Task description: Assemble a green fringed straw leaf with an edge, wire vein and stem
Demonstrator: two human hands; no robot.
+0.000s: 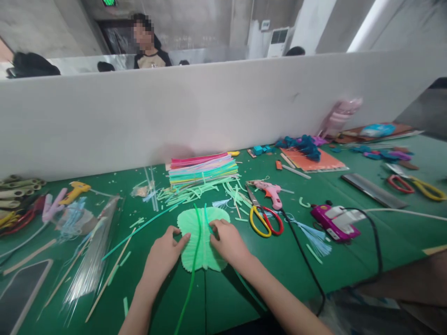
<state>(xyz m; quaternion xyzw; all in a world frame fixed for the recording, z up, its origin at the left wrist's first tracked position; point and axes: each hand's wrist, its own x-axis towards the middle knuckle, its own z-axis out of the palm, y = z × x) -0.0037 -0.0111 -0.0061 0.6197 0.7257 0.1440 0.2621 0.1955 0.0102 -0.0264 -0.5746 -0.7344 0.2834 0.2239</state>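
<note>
A pale green, ribbed, leaf-like piece of fuzzy pipe cleaners lies flat on the table, its outline lobed like a butterfly. My left hand grips its left edge, thumb on top and the other fingers at the rim, partly hidden. A brighter green pipe cleaner lies over the piece and trails towards me. With thumb and fingers closed, my right hand holds a teal pipe cleaner against the right half. The rest of that strand passes under my right hand and forearm.
Bundled coloured pipe cleaners and green offcuts lie behind. Scissors, a pink glue gun and a purple power strip with cables are on the right. Wooden sticks, clear plastic and a phone lie left. A white partition stands behind.
</note>
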